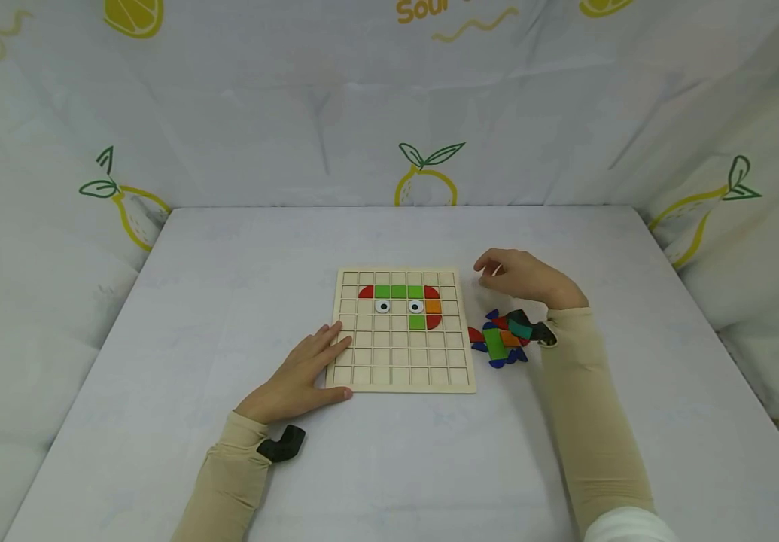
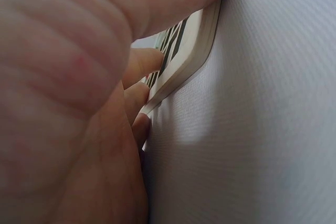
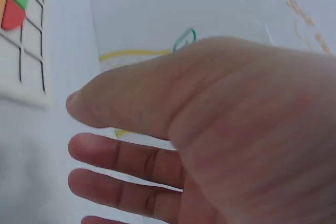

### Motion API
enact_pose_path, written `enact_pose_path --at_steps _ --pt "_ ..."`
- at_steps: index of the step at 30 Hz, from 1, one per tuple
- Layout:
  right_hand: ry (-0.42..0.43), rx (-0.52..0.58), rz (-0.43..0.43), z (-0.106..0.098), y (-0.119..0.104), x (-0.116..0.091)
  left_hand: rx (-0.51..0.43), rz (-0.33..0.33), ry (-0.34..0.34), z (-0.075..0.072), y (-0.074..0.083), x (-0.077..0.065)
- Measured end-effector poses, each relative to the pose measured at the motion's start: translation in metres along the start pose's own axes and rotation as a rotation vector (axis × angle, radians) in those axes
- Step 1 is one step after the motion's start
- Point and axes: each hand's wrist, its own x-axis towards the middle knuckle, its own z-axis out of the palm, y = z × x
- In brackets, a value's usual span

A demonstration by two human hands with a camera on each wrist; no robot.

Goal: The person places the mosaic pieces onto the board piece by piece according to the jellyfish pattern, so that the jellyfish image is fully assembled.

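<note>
A square wooden grid board (image 1: 399,357) lies flat on the table. Red, green and orange tiles fill some of its upper squares, along with two round eye tiles (image 1: 382,306). My left hand (image 1: 297,376) rests at the board's lower left, fingertips over the left edge and thumb at the bottom corner. In the left wrist view those fingers (image 2: 137,98) reach along the board's thick edge. Beyond the board's upper right corner hangs my right hand (image 1: 521,275), its fingers loosely bent. Nothing shows between its thumb and fingers (image 3: 123,156) in the right wrist view.
Right of the board, a loose pile of coloured tiles (image 1: 496,345) lies beneath the right wrist, which partly hides it. Dark wrist devices (image 1: 282,444) sit on both sleeves. White lemon-printed cloth (image 1: 260,128) stands around the back and sides of the white table (image 1: 247,256).
</note>
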Motion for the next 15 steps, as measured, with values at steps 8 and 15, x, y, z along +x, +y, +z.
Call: enact_pose_path --at_steps 8,15 --pt "-0.051 -0.05 0.231 -0.011 0.019 -0.012 -0.002 -0.012 -0.003 -0.001 0.001 -0.001" --pt "-0.052 -0.082 0.336 -0.01 0.028 -0.013 -0.006 -0.014 -0.008 -0.002 0.002 -0.001"
